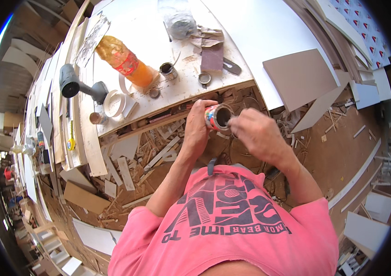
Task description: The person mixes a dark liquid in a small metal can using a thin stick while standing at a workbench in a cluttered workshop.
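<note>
My left hand (197,126) grips a small open can (211,116) with a colourful label, tilted so its dark inside shows. My right hand (255,133) is closed at the can's rim, slightly blurred; what its fingers hold, if anything, I cannot make out. Beyond them on the white bench (223,27) stand a smaller open tin (169,71) and a round lid (204,79). A bottle of orange liquid (126,64) lies or leans there, beside sandpaper (212,59) and a dark flat blade (231,66).
A cordless tool (83,87), a roll of edging (114,103) and a yellow tape measure (71,143) are at the left. A brown panel (299,78) is at the right. Offcuts (126,174) litter the floor; boards line both sides.
</note>
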A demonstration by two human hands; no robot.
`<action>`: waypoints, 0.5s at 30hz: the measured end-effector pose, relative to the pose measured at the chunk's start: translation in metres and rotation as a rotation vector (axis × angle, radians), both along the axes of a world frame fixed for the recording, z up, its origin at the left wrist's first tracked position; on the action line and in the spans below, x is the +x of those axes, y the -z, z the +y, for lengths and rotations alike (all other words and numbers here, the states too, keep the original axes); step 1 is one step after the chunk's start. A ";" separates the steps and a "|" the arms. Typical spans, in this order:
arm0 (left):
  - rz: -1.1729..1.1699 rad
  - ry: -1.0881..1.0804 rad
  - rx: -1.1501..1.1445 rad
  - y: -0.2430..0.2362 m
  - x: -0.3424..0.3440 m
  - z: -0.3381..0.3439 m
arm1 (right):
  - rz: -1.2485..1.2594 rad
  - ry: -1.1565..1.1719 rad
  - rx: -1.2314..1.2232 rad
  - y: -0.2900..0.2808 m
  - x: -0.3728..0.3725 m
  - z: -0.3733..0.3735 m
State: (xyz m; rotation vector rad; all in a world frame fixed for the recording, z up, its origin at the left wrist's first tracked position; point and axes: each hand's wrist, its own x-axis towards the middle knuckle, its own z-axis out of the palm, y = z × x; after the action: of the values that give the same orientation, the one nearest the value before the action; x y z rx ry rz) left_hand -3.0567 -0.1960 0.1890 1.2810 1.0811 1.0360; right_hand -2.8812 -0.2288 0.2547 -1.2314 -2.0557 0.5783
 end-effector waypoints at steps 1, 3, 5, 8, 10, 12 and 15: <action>-0.089 0.022 -0.057 0.007 0.002 0.001 | 0.003 -0.067 -0.038 -0.003 -0.005 -0.005; -0.160 0.014 -0.132 0.009 0.002 0.002 | 0.025 0.061 -0.005 -0.006 0.002 0.009; -0.134 -0.029 -0.162 -0.009 0.003 0.000 | 0.042 0.177 -0.083 -0.006 0.011 0.013; -0.100 -0.032 0.002 0.003 0.002 0.003 | 0.044 -0.049 -0.011 -0.003 -0.004 -0.002; -0.251 -0.060 -0.153 0.007 0.002 0.002 | 0.103 0.087 0.007 0.001 0.004 0.012; -0.359 -0.128 -0.232 0.000 -0.002 0.002 | 0.102 0.154 -0.003 0.006 0.006 0.012; -0.397 -0.031 -0.232 0.004 0.000 0.003 | 0.091 -0.040 -0.040 0.001 -0.008 -0.001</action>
State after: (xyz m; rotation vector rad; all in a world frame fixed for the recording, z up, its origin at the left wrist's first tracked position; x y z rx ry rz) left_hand -3.0567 -0.1931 0.1849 0.8312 0.8856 1.0962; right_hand -2.8896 -0.2297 0.2537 -1.1674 -2.0051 0.6849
